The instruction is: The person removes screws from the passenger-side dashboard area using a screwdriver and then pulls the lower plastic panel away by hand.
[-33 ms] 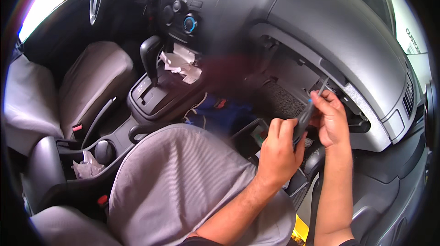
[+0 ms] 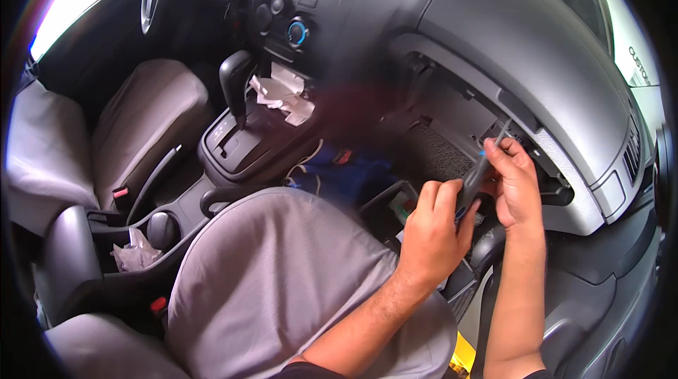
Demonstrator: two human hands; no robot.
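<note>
Taking the gear lever (image 2: 235, 82) as the landmark: to its left lies the grey-covered driver's seat (image 2: 145, 121), and below-left of it a cup holder holds crumpled paper (image 2: 134, 250). Just right of the lever, white crumpled papers (image 2: 282, 93) sit on the console. Below and right of the lever spreads the covered passenger seat (image 2: 282, 287). Further right, the left hand (image 2: 432, 234) is closed around the dark handle of a screwdriver (image 2: 474, 178), fingers curled tight on it. Its thin shaft points up into the open glovebox cavity (image 2: 494, 132) of the dashboard, far right of the lever. The right hand (image 2: 517, 185) pinches the shaft near the tip, fingertips pressed together on it.
</note>
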